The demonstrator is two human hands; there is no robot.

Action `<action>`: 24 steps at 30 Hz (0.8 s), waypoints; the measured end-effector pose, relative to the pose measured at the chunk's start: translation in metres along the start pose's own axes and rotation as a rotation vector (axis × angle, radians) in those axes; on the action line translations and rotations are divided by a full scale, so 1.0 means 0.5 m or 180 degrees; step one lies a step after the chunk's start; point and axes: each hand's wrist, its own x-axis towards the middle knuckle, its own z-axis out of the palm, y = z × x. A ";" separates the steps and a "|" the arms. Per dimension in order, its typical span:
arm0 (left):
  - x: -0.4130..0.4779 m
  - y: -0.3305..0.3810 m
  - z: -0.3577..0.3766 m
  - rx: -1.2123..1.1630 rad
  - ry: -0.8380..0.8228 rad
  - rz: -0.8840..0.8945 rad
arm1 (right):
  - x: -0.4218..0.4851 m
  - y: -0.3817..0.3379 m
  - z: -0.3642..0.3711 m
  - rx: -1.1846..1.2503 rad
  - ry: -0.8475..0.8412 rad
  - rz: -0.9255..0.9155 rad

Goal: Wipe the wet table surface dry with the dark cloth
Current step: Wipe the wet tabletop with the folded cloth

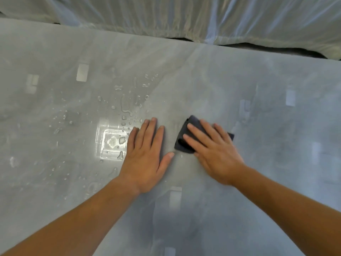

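A small folded dark cloth [186, 134] lies on the glossy grey table [258, 108], just right of centre. My right hand [215, 152] presses flat on top of it with fingers spread, and only the cloth's left part and a far corner show. My left hand [147, 154] rests palm down on the bare table beside it, fingers together, holding nothing. Water drops and small puddles [125, 106] cover the surface to the left of my left hand and beyond its fingertips. The area around the cloth and to the right looks free of drops.
Translucent plastic sheeting [184, 17] hangs behind the table's far edge [166, 38]. Bright reflections of ceiling lights [108, 139] glare on the wet patch.
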 end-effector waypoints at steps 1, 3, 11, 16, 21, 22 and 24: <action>-0.012 0.005 0.003 0.0002 -0.0018 -0.0007 | 0.006 0.021 -0.003 0.0029 0.0054 0.0155; -0.038 0.011 0.010 0.0040 -0.0053 -0.0005 | 0.035 0.048 -0.012 0.0233 0.0181 0.0803; -0.164 0.016 0.039 0.0106 -0.0162 -0.0303 | -0.061 -0.150 0.024 0.0099 -0.0033 0.0149; -0.216 0.008 0.051 0.0130 -0.0167 -0.0340 | -0.011 -0.070 0.009 0.0327 0.0251 0.0933; -0.230 0.002 0.067 0.0089 -0.0228 -0.0364 | -0.013 -0.139 0.019 0.0403 0.0352 0.1284; -0.229 0.001 0.068 0.0063 -0.0228 -0.0374 | -0.048 -0.173 0.029 0.0313 0.0285 0.0971; -0.228 0.001 0.067 -0.0003 -0.0275 -0.0386 | -0.122 -0.219 0.043 0.0176 0.0050 0.0311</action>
